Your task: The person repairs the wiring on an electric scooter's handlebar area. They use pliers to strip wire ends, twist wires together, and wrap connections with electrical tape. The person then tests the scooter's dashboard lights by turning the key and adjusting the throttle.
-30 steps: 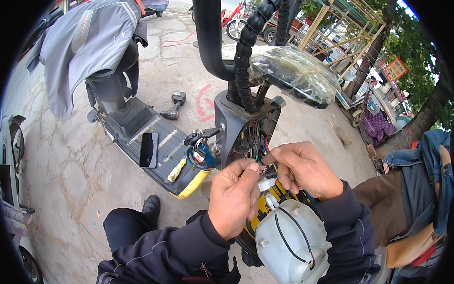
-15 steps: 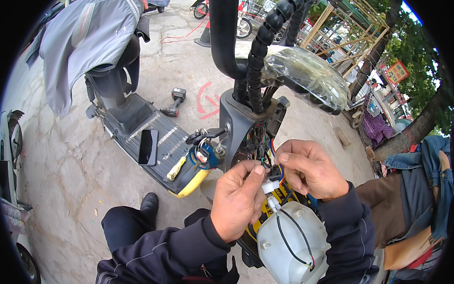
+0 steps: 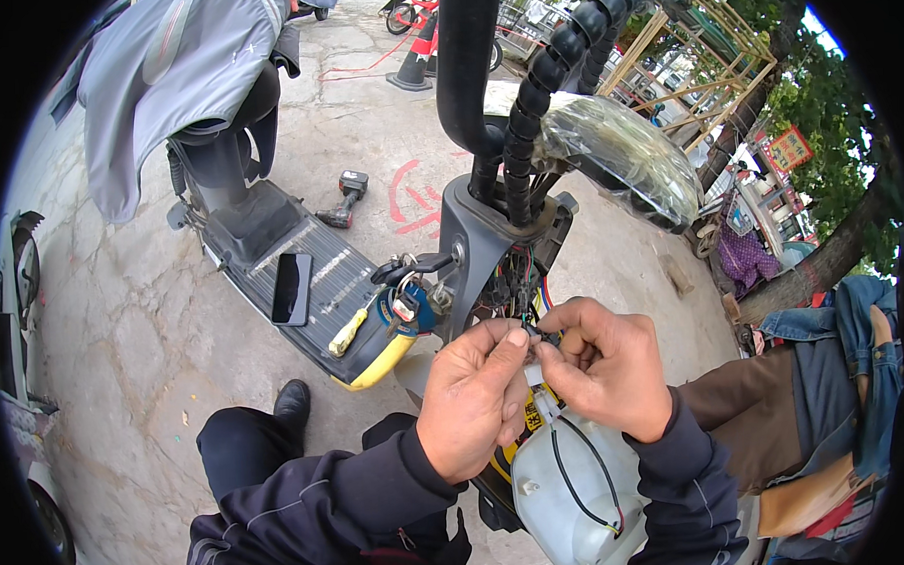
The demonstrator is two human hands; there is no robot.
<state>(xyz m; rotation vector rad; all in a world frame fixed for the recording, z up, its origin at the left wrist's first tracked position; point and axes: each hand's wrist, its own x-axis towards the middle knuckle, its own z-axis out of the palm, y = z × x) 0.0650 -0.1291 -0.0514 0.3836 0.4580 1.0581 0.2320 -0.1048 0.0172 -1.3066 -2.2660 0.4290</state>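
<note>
- Coloured wires (image 3: 517, 290), red, green and blue among them, are seen hanging bundled in the opened front column (image 3: 481, 247) of a scooter, just above the two hands.
- The left hand (image 3: 473, 401) is closed, thumb and forefinger pinched on a small wire end or connector (image 3: 530, 337); which of the two cannot be told, the piece being too small.
- The right hand (image 3: 606, 369) is likewise closed, its fingertips pinched on the same small piece from the other side, so that the two hands meet at it.
- The piece is held just below the wire bundle and above a detached grey headlamp housing (image 3: 579, 497), from which a black lead (image 3: 578, 467) runs.
- A yellow part (image 3: 524, 419) is partly hidden between the hands and the housing.
- By the look of it, the work is judged to be midway: the column is already open and the lamp already off, while the wires are not yet tucked in and the housing is not yet refitted.
- Whether the joint in hand is made or undone cannot be told.
- A key bunch (image 3: 405, 302) hangs at the column.
- A phone (image 3: 291, 288) and a yellow-handled tool (image 3: 349, 332) lie on the footboard (image 3: 322, 257).
- A power drill (image 3: 346, 198) lies on the paved ground, well apart.
- A grey jacket (image 3: 166, 73) is draped over the seat.
</note>
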